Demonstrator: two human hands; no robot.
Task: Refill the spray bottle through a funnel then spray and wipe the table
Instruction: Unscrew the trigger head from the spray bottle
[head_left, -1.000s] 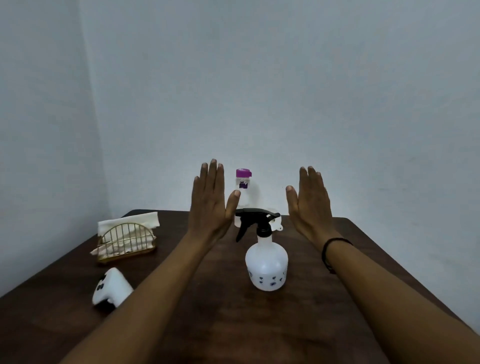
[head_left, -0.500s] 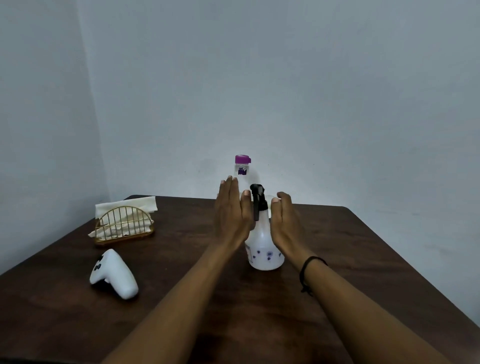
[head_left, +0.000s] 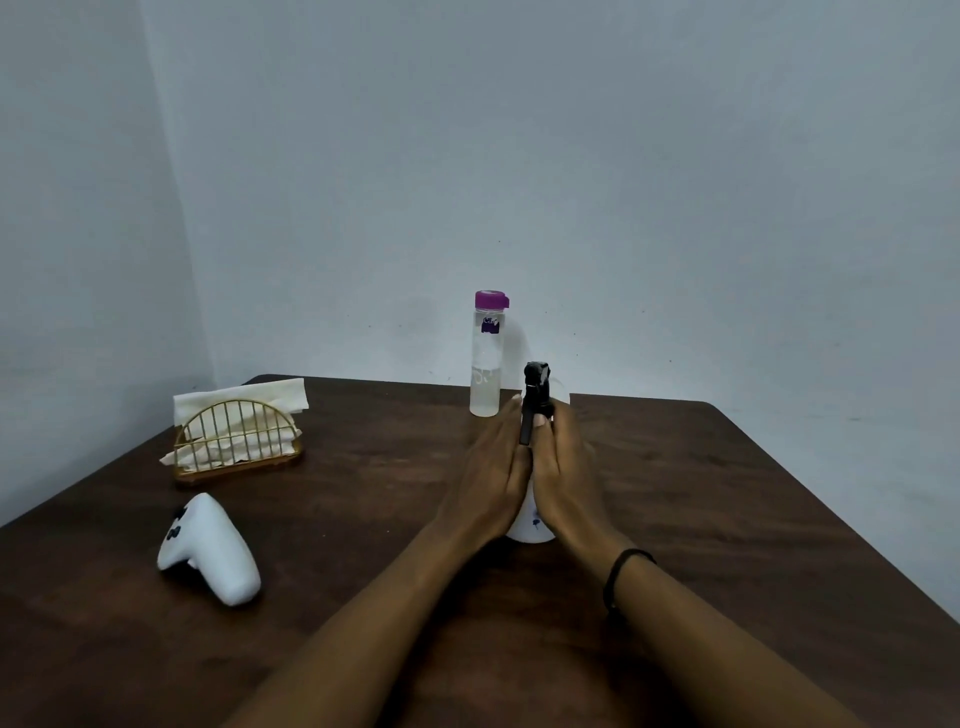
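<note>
On the table (head_left: 727, 493): the spray bottle (head_left: 530, 525) stands upright, mid-table.
Left hand (head_left: 488, 483): straight fingers pressed flat against the bottle's left side.
Right hand (head_left: 566, 478): straight fingers flat against its right side.
Black trigger head (head_left: 535, 395): pokes up between the fingertips.

A person's left hand (head_left: 493, 475) and right hand (head_left: 563, 475) are pressing, fingers straight, against either side of a white spray bottle (head_left: 531, 525) that is standing upright on a dark wooden table (head_left: 727, 493); its black nozzle (head_left: 536, 387) is showing above the fingertips. Behind it a clear bottle (head_left: 487, 358) with a purple cap is standing. At the left, a gold wire holder (head_left: 236, 441) is holding napkins (head_left: 244, 405), and a white controller (head_left: 210, 551) is lying nearer the camera.
</note>
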